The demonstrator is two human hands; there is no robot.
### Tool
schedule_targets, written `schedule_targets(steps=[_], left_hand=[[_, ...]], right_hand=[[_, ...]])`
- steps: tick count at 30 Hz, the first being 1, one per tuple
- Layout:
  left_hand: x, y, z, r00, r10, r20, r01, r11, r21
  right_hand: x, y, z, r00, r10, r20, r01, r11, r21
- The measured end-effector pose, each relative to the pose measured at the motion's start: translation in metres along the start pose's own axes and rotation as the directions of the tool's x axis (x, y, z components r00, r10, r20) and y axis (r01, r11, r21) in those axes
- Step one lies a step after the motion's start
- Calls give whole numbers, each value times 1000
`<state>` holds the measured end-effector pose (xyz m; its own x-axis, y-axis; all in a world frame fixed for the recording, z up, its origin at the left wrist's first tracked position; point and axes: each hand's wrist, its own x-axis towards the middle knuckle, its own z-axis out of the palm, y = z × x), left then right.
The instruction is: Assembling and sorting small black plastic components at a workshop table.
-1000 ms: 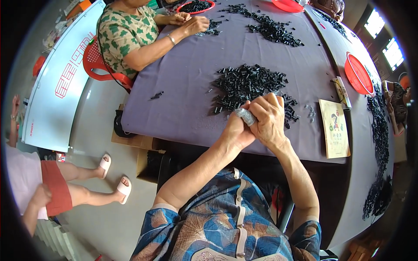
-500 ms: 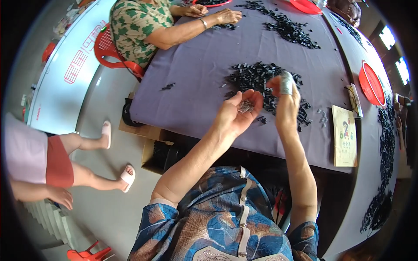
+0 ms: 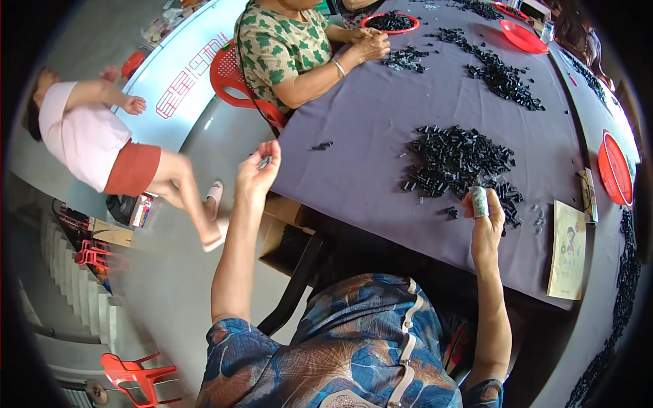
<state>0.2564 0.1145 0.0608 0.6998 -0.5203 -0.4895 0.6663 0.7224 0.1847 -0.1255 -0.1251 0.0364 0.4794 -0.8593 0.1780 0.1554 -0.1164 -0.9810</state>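
Off the left edge of the table, my left hand [image 3: 256, 174] is raised and cupped around small silvery metal pieces [image 3: 264, 162]; the fingers hide part of them. My right hand [image 3: 486, 228] hovers by the near right side of a pile of small black plastic pieces [image 3: 459, 160]. Its fingers are curled together, one of them covered by a pale grey-green wrap [image 3: 480, 202]. Whatever its fingertips may pinch is too small to make out. Several clear little bits [image 3: 541, 219] lie on the cloth to the right of this hand.
A booklet [image 3: 567, 251] lies at the right table edge, near a red basket [image 3: 615, 168]. Across the purple-grey cloth [image 3: 360, 146], a seated co-worker [image 3: 292, 58] handles pieces beside another red basket [image 3: 390, 23]. A walking person [image 3: 92, 136] is at left; a red chair [image 3: 139, 377] stands lower left.
My left hand has moved left, away from the pile, with the metal pieces. My right hand is lower and farther from the left. The view has shifted left, and the walking person shows more fully.
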Motion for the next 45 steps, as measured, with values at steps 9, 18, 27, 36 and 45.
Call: schedule_targets(steps=[9,18,27,36,45], left_hand=[[2,54,-31,976,207,-70,-208,978,-12],[16,92,-47,972,205,-113,-212,976,-50],[14,106,-38,931,343,-121,-345,939,11],[22,102,-40,928,334,-163,-343,939,-29],[19,83,-38,936,331,-117,-339,939,-55]], right_hand=[[-13,-1,7,993,20,118,-8,995,-98],[-28,-1,-3,995,8,104,11,984,-180],[-31,13,-6,994,-28,102,43,987,-155],[-33,24,-7,992,4,125,17,986,-165],[-33,27,-6,991,25,133,-2,985,-170]])
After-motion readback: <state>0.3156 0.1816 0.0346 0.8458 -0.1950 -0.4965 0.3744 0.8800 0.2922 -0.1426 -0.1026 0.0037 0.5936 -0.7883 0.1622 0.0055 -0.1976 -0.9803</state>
